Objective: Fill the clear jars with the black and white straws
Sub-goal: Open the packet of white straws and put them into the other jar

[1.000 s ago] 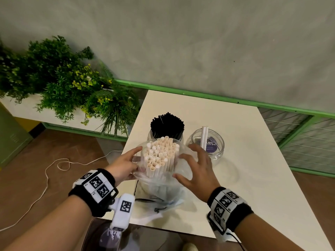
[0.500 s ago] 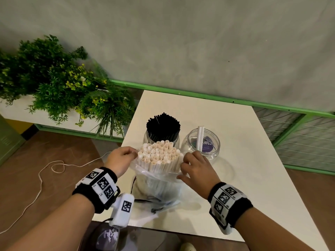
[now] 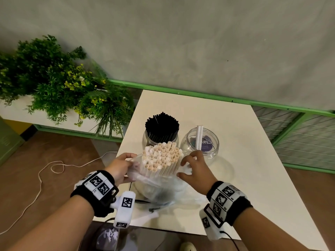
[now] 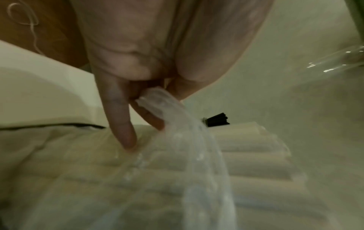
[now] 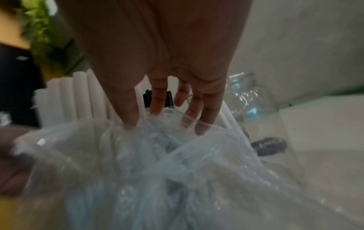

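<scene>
A bundle of white straws (image 3: 161, 158) stands upright on the table, its lower part inside a clear plastic bag (image 3: 159, 185). My left hand (image 3: 130, 160) pinches the bag's left edge (image 4: 155, 101) between thumb and fingers. My right hand (image 3: 184, 165) grips the bunched plastic (image 5: 167, 140) on the right side, fingertips dug into it. Behind the bundle, a clear jar (image 3: 147, 140) is packed with black straws (image 3: 161, 127). To its right a second clear jar (image 3: 208, 147) holds a white straw (image 3: 199, 136) leaning at its rim.
The white table (image 3: 244, 160) has bare surface on the right. A thin black cable (image 3: 143, 201) and a plastic sheet lie near its front edge. Green plants (image 3: 59, 91) stand left of the table, a green rail (image 3: 217, 100) behind it, a white cord (image 3: 54, 167) on the floor.
Both hands have pulled the bag down the bundle, so more of the white straws stands bare above the plastic. The jars have not moved.
</scene>
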